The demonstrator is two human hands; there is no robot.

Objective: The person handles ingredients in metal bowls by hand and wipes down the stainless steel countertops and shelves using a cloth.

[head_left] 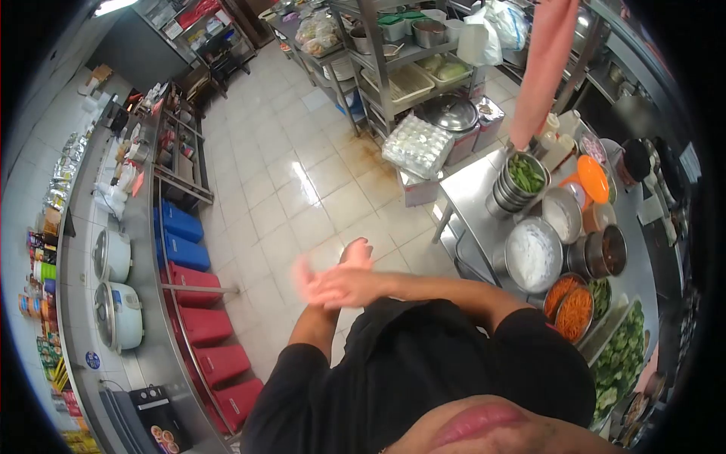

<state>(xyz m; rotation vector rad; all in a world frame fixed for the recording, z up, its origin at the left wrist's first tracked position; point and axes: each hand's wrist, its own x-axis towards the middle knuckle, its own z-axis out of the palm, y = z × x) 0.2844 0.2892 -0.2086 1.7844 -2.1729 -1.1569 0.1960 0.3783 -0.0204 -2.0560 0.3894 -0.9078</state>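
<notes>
My left hand (356, 253) and my right hand (342, 287) are together in front of my black shirt, above the tiled floor. The right hand lies across the left hand near its wrist. Blur hides how the right fingers are bent. The left fingers point away from me, slightly apart. No object shows in either hand. Right of them, a steel table (470, 181) holds a bowl of white powder (533, 255), shredded carrot (575, 314), green vegetables in a pot (525, 174) and a tray of broccoli (620, 363).
Another person's pink-sleeved arm (546, 64) reaches down by the pot of greens. A steel counter (144, 250) on the left carries rice cookers (121, 316), with red bins (206, 325) and blue bins (185, 236) beneath. A wire-rack shelf (408, 57) and egg trays (418, 145) stand ahead.
</notes>
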